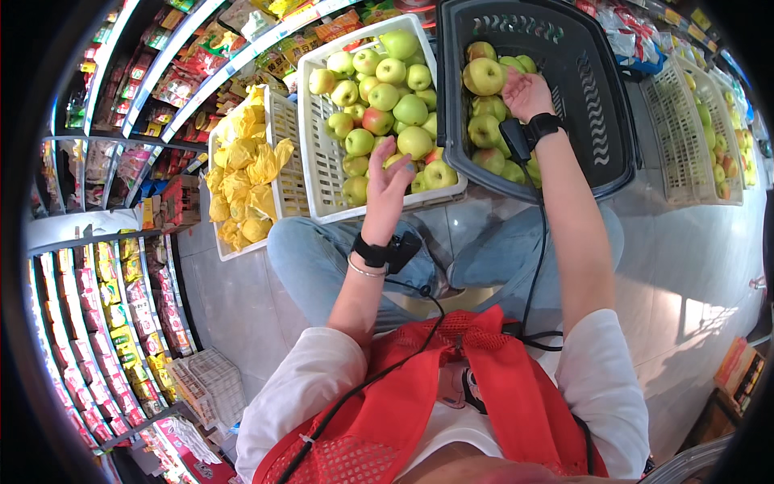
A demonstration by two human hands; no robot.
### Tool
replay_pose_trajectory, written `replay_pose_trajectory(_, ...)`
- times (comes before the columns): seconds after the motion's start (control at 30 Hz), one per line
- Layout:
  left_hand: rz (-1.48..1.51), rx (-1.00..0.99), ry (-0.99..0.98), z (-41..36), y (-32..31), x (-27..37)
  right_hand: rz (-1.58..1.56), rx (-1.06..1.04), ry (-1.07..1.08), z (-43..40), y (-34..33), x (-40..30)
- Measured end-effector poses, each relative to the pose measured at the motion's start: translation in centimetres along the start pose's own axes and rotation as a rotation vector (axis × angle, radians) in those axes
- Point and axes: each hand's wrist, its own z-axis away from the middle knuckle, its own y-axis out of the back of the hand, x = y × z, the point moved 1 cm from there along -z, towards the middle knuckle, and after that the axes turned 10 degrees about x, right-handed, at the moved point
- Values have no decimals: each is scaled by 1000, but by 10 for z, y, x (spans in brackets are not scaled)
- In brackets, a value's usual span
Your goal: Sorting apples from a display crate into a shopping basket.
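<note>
My left hand [389, 181] hovers at the near part of a white plastic crate [326, 187] heaped with green and blushed apples [383, 97]. Its fingers are spread and it grips no apple; whether the fingertips touch the fruit is unclear. My right hand [527, 95] reaches into a dark grey shopping basket [604, 78], palm showing and bare. Its fingertips lie beside a large yellow-green apple [484, 77], and I cannot tell whether they touch it. More apples [488, 130] fill the left side of the basket. Black straps with small devices and cables circle both wrists.
Yellow-wrapped fruit [242, 175] fills another white crate [242, 249] at left. Shelves of packaged goods [115, 302] curve along the left. More apple crates [677, 133] stand at right. A wire basket [208, 387] sits at lower left. A black cable [538, 230] hangs from my right wrist.
</note>
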Motion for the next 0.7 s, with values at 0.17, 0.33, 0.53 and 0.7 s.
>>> replay_pose_trajectory(0.17,-276,59,-193,-99,33,-69,-8,68,-10,-4,9,-8)
replay_pose_trajectory(0.33,-1007,104,-368,-227,51,-113,-50,77,-88,-3,-2,-1)
replay_pose_trajectory(0.53,-1282,-26,-123,-289,25,-135,-20,79,-96,7,-4,-1)
replay_pose_trajectory(0.7,-1242,59,-123,-285,27,-137,-1,72,-89,11,-6,-1)
